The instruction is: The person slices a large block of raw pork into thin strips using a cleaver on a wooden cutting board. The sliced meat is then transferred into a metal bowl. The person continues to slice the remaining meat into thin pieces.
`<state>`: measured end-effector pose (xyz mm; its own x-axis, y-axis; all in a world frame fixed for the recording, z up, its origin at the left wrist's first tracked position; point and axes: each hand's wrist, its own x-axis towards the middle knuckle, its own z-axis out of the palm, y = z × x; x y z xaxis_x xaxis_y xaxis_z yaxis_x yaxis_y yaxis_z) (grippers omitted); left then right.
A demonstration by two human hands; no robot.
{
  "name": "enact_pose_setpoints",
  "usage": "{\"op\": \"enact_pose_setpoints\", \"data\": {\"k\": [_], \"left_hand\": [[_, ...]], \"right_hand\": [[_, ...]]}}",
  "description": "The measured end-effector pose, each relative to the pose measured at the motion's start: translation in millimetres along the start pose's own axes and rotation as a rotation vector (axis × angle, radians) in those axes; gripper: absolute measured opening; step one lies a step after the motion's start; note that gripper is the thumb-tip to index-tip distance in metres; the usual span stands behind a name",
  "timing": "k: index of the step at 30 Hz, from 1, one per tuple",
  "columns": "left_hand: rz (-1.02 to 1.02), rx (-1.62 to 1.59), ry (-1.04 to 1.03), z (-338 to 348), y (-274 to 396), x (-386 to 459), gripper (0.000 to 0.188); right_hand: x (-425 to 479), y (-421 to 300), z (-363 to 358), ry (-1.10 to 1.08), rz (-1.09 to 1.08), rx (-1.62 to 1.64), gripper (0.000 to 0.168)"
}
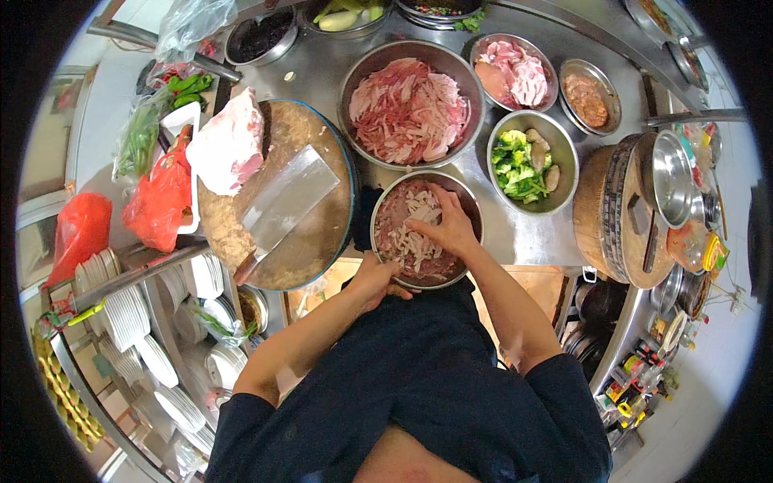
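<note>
A steel bowl (475,265) of sliced meat stands at the front of the counter, close to my body. Darker ground-looking or finely cut meat lines it, with pale meat strips (416,217) heaped in the middle. My left hand (374,281) grips the bowl's near-left rim, thumb over the edge and fingers beneath. Inside the bowl, my right hand (450,224) rests on the meat at the right, thumb spread from the fingers. Its fingertips are partly hidden, so whether they pinch any meat is unclear. Behind it sits a larger steel bowl (345,136) of sliced raw meat (410,111).
A cleaver (293,199) lies on the round chopping block (314,253) at left, beside a large meat piece (229,145). Right of my bowl is a steel bowl (531,208) of broccoli (516,163). Another wooden block (622,241) stands further right. Stacked plates (124,314) fill the lower left.
</note>
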<state>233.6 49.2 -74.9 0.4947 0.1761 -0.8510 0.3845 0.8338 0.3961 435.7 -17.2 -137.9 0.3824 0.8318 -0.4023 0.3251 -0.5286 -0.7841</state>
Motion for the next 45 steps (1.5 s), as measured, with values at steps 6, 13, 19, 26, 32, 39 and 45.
{"op": "enact_pose_setpoints", "data": {"k": [6,13,19,26,32,39,45], "left_hand": [[0.195,0.014,0.051,26,47,-33,0.053],[0.627,0.112,0.156,24,132,15,0.059],[1.189,0.791,0.709,26,187,68,0.072],[1.154,1.010,0.872,29,206,89,0.095],[1.182,0.976,1.018,14,217,102,0.095],[1.243,1.006,0.983,13,216,109,0.094],[1.196,0.982,0.885,24,230,106,0.094]], "right_hand": [[29,-72,-26,-0.065,-0.224,0.043,0.097],[122,-132,-61,0.142,-0.503,-0.029,0.089],[186,-149,-87,0.301,-0.459,-0.093,0.075],[243,-64,-100,0.263,-0.225,-0.424,0.057],[213,-67,-108,0.231,-0.358,-0.304,0.065],[179,-87,-119,0.446,-0.596,-0.584,0.054],[231,-82,-61,0.413,-0.727,-0.641,0.060]]}}
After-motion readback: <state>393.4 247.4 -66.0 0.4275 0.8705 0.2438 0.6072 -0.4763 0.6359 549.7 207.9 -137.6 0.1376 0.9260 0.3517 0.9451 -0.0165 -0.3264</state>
